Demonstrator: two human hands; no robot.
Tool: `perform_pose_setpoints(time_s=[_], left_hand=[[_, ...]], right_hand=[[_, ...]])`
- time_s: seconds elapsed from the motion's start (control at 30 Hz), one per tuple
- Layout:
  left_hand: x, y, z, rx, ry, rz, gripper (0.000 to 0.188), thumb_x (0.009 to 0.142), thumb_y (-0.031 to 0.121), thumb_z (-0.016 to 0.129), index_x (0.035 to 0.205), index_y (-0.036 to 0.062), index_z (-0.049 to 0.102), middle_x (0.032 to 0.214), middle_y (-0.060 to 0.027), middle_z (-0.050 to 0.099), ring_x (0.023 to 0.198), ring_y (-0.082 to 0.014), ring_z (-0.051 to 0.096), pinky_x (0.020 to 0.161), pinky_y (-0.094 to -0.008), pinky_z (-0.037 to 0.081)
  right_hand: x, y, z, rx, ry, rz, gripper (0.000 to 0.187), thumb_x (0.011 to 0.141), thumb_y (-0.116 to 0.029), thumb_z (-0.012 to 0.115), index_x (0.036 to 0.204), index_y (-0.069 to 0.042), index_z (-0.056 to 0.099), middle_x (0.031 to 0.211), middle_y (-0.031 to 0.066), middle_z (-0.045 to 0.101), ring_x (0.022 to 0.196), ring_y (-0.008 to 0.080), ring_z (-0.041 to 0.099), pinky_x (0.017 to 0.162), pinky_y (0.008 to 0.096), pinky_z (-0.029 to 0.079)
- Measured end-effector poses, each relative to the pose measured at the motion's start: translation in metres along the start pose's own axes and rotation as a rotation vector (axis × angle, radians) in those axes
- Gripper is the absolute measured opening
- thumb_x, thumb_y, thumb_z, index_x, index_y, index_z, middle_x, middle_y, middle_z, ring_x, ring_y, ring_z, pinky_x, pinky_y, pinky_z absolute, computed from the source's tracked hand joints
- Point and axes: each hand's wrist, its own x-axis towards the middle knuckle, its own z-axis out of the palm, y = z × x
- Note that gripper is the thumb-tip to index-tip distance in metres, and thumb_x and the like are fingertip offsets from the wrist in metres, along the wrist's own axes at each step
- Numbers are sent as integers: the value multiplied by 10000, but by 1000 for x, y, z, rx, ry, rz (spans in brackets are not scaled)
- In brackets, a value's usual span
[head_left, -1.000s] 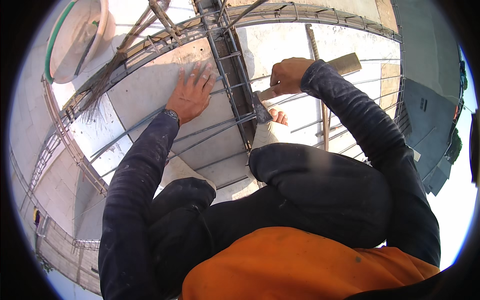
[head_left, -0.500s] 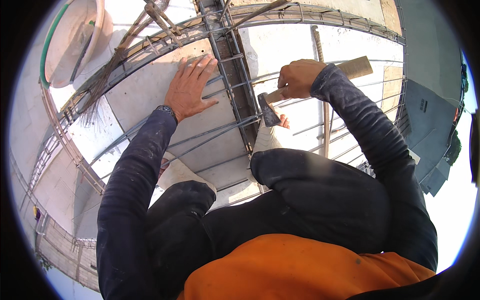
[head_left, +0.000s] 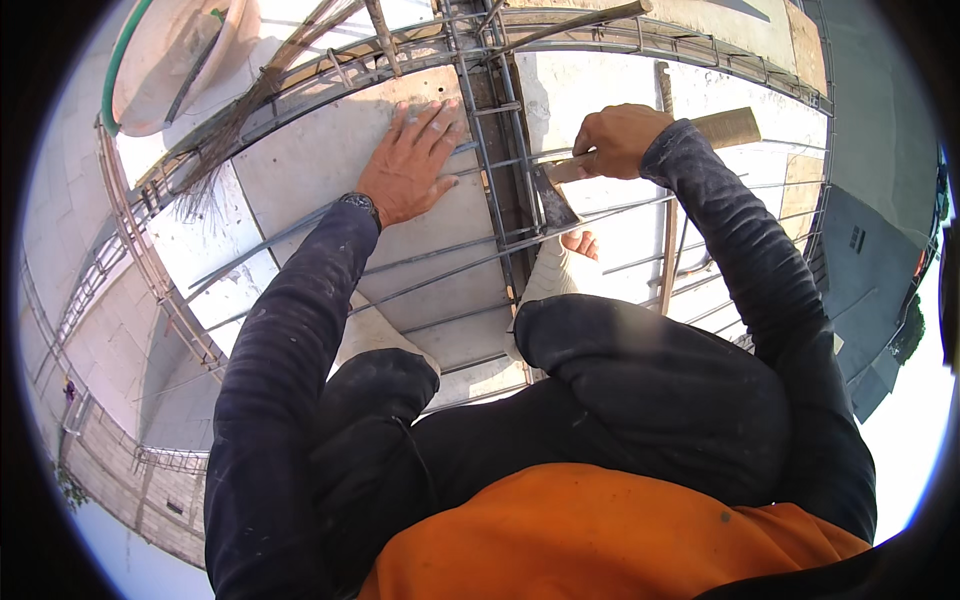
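Note:
My left hand [head_left: 410, 165] lies palm down with fingers spread over a pale panel [head_left: 345, 150]; nothing is in it. In my right hand [head_left: 625, 140] is a hatchet, gripped close to its dark head [head_left: 556, 197]; the wide wooden handle [head_left: 728, 128] sticks out past my wrist. The hatchet's head hangs at the right side of a narrow rebar cage [head_left: 505, 150], which runs away from me between the panels. Whether the blade touches the steel I cannot tell. Thin steel bars [head_left: 430, 281] cross below both hands. My bare toes [head_left: 580, 243] show just below the blade.
A longer rebar cage [head_left: 670, 45] curves across the far side. Loose wires [head_left: 215, 165] and a round pale tub [head_left: 180, 70] with a green rim stand at far left. A ribbed bar [head_left: 667, 210] lies right of my foot. At far right the grey surface drops lower.
The view has shifted, so the scene sits farther right. Against the rebar, the hatchet has moved slightly left and away from me, closer to the cage. My left hand stays spread over the panel.

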Motion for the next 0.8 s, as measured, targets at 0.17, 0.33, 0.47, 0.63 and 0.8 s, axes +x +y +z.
perform_pose_setpoints(time_s=[0.17,0.33,0.47,0.63,0.8], left_hand=[[5,-33,-7,-62,-14,9,654,976,490,661,1519,172,481,1679,-8,326,1529,-211,326,1306,-463,248],[-1,-20,-19,-175,-74,11,620,952,411,708,1509,215,517,1690,2,316,1544,-228,310,1312,-463,240],[-4,-25,-15,-131,-25,46,634,950,383,716,1527,230,503,1696,-20,308,1560,-241,286,1322,-485,203],[-7,-21,-5,-84,-47,64,596,998,428,644,1539,246,472,1704,-48,275,1572,-242,253,1333,-482,146],[-8,-18,-5,-45,-54,74,588,1013,423,623,1544,227,465,1701,-71,274,1575,-252,243,1326,-494,151]], right_hand=[[-9,-4,7,46,-14,1,325,937,-316,755,1178,-104,801,1013,114,806,927,279,766,888,407,589],[-10,-10,2,-118,-143,23,318,935,-341,750,1167,-132,809,1025,93,808,949,281,765,885,412,589],[7,8,2,11,16,28,317,941,-328,743,1158,-107,809,999,114,805,874,276,765,861,399,592],[1,-2,2,-69,-51,-3,348,933,-335,762,1180,-92,796,1022,101,806,928,270,763,912,406,585],[-3,0,9,-2,41,48,347,932,-346,766,1184,-109,797,1035,94,806,934,273,763,914,413,584]])
